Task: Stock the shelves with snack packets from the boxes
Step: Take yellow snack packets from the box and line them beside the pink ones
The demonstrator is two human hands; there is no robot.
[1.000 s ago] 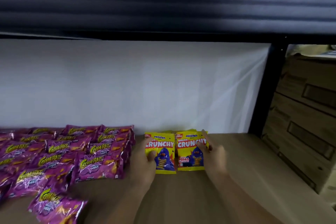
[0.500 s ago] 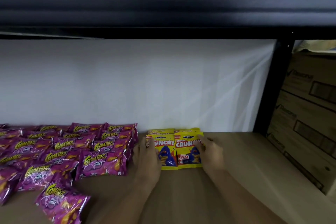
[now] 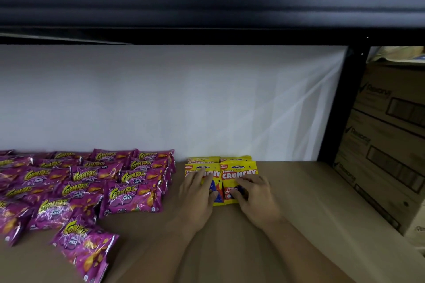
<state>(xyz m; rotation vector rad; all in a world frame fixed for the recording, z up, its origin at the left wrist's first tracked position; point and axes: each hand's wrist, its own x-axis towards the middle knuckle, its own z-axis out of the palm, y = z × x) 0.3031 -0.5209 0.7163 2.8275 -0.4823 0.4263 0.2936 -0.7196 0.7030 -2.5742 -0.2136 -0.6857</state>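
Both hands are pressing two yellow packets flat near the back edge of the shelf.

The left hand (image 3: 199, 193) is lying with straight fingers on the left yellow packet (image 3: 217, 195); the right hand (image 3: 254, 193) is resting with loosely bent fingers on the right yellow packet (image 3: 239, 173), gripping nothing. Compared with a second ago, the pair is sitting further back on the shelf (image 3: 322, 202), against the rear yellow packets (image 3: 218, 159) by the white back panel (image 3: 184, 99), so this placement is judged nearly finished. The yellow labels are reading "MONSTER" and "SOOOO... CRUNCHY". The purple packets (image 3: 132, 197) toward the left edge are reading "CORNTOZ CHILLI CHEEZ". Cardboard boxes (image 3: 388, 145) are standing beyond the right edge.
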